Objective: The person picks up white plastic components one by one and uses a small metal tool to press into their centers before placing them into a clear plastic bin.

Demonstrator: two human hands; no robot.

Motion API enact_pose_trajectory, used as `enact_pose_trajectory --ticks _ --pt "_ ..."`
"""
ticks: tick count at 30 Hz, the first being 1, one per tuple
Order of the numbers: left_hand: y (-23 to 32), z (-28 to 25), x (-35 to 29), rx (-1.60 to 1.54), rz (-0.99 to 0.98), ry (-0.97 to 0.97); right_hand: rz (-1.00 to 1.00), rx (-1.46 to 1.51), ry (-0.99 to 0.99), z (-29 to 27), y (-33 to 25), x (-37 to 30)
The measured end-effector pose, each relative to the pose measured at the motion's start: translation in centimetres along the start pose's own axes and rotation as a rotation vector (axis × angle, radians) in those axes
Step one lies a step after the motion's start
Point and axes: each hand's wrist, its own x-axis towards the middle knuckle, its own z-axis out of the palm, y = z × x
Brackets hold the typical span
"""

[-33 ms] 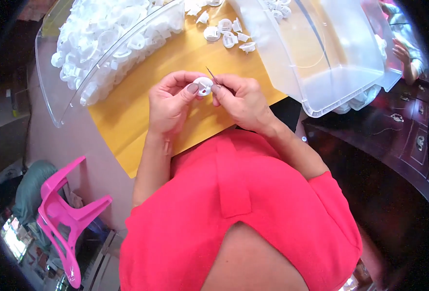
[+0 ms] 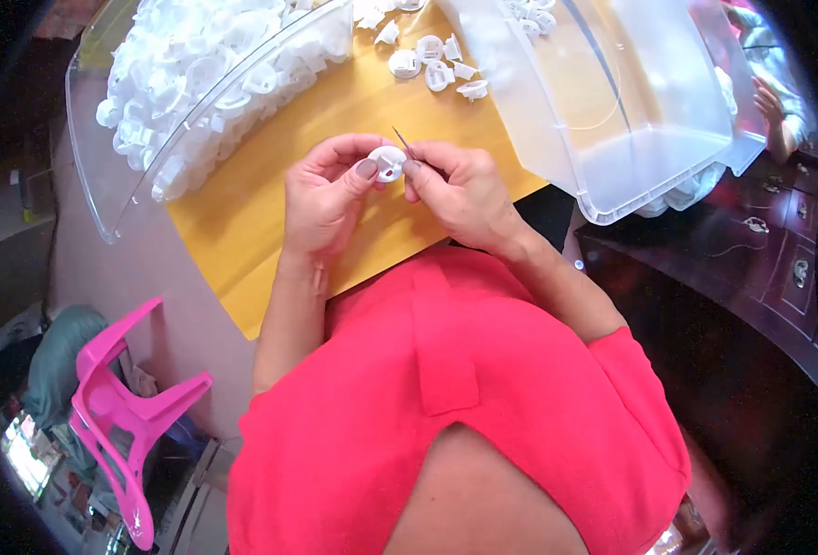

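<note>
Between the thumb and fingers of my left hand (image 2: 321, 203) is a small round white plastic part (image 2: 391, 158), with a small red spot on its face. My right hand (image 2: 475, 196) pinches a thin, pointed metal tool (image 2: 400, 141) right beside the part, its tip pointing up and away from me. Whether the tool touches the part, I cannot tell. Both hands are closed and held above the yellow tabletop (image 2: 233, 250). Farther off on that surface lie several loose white plastic parts (image 2: 439, 76).
At the far left, a clear plastic bin (image 2: 94, 176) holds a heap of similar white parts. Another clear bin (image 2: 603, 199) stands at the right, by a dark wooden cabinet (image 2: 779, 259). A pink plastic chair (image 2: 131, 398) is at lower left. Another person's hand (image 2: 768, 100) shows at far right.
</note>
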Motion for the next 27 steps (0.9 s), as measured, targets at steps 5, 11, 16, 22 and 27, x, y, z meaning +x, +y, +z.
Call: enact_pose_trajectory --ticks 5,11,16,22,27 --pt "-1.0 -1.1 -0.3 -0.08 -0.045 0.009 -0.063 -0.139 -0.038 -0.2 0.3 -0.3" --pt "-1.1 -2.5 0.0 -0.132 -0.032 -0.078 -0.132 -0.41 -0.181 -1.1 -0.8 -1.3" --pt "-1.3 -2.9 0.0 -0.092 -0.011 -0.066 -0.208 -0.478 -0.21 -0.7 -0.8 -0.8" --pt "-1.0 -2.7 0.0 -0.038 -0.012 -0.052 -0.227 -0.555 -0.243 -0.9 -0.7 -0.5" --pt "-1.2 -3.0 0.2 -0.069 0.009 -0.093 -0.238 -0.563 -0.269 -1.1 -0.6 -0.2"
